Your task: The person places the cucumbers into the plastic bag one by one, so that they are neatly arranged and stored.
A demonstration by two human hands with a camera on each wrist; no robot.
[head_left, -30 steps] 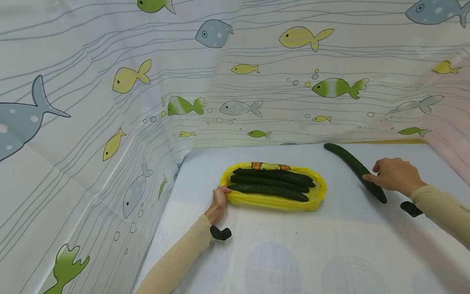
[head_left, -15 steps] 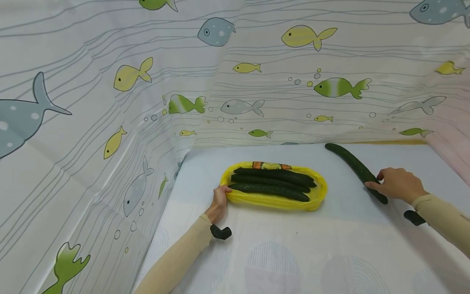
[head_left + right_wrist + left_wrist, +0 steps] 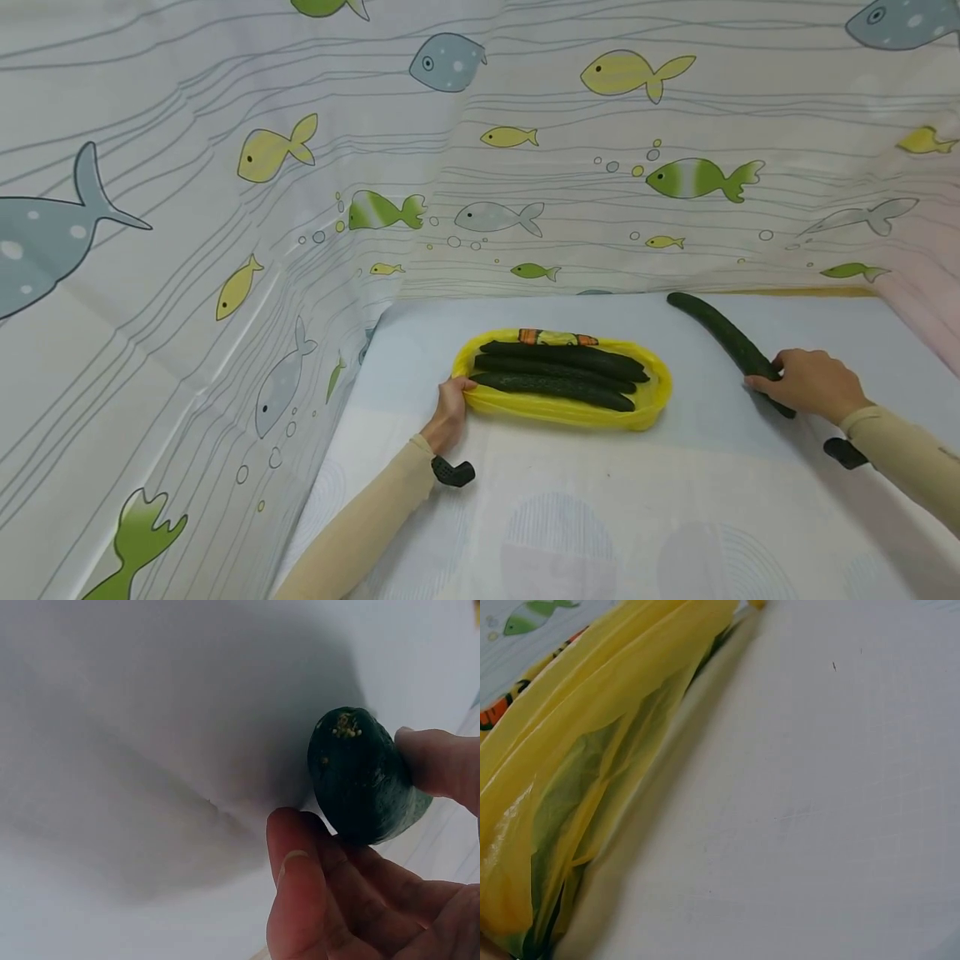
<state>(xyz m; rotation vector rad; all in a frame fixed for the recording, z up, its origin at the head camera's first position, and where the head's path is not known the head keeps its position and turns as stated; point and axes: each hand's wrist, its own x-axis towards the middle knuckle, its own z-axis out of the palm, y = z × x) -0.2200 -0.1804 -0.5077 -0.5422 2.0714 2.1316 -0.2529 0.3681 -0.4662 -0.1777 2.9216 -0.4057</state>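
Three dark green cucumbers [image 3: 558,388] lie side by side in a yellow plastic bag [image 3: 555,412], its mouth spread wide on the table. My left hand [image 3: 448,412] holds the bag's left end, thumb over the rim; in the left wrist view the bag's side [image 3: 592,742] fills the upper left and the hand is almost out of sight. Another cucumber [image 3: 726,335] lies slanted to the right of the bag. Near its closer end, my right hand [image 3: 816,387] grips it, with the thumb on one side and fingers on the other, as the cucumber's tip [image 3: 352,776] shows in the right wrist view.
A pale patterned cloth [image 3: 570,517] covers the table. Behind it and along the left hangs a fish-print curtain [image 3: 570,175], with a pink part [image 3: 926,308] at the right. An orange and yellow printed strip [image 3: 558,337] shows on the bag's far rim.
My right hand has come down toward the near end of the loose cucumber, and its fingers have closed round it. The left hand and the bag stay in place.
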